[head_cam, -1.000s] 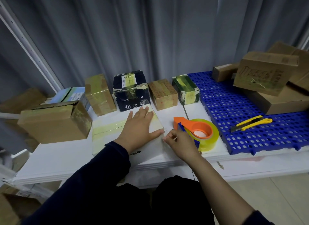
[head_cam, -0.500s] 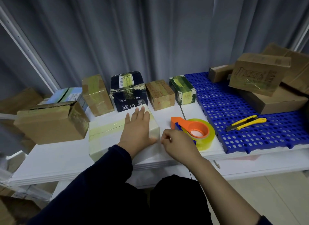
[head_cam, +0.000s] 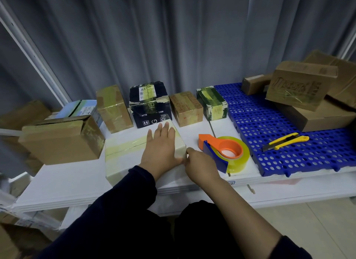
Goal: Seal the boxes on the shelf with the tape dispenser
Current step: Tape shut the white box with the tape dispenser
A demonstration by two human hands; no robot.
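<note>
A flat white box (head_cam: 125,158) with a strip of yellowish tape across its top lies at the front of the white shelf (head_cam: 67,181). My left hand (head_cam: 160,147) rests flat on the box's right half with straight fingers. My right hand (head_cam: 200,165) has its fingertips bunched at the box's right edge, pinching there; what lies under them is hidden. The orange and blue tape dispenser (head_cam: 224,152), with a roll of clear tape, lies on the shelf just right of my right hand, and neither hand holds it.
Behind the white box stands a row of taped boxes, among them a black box (head_cam: 149,104) and a small brown box (head_cam: 185,108). At the left sits an open-flapped cardboard box (head_cam: 61,141). On the right, a blue perforated mat (head_cam: 269,123) carries a yellow utility knife (head_cam: 285,141) and stacked cardboard boxes (head_cam: 300,87).
My right hand has moved left from beside the dispenser to the box's right edge. My left hand stays flat on the box.
</note>
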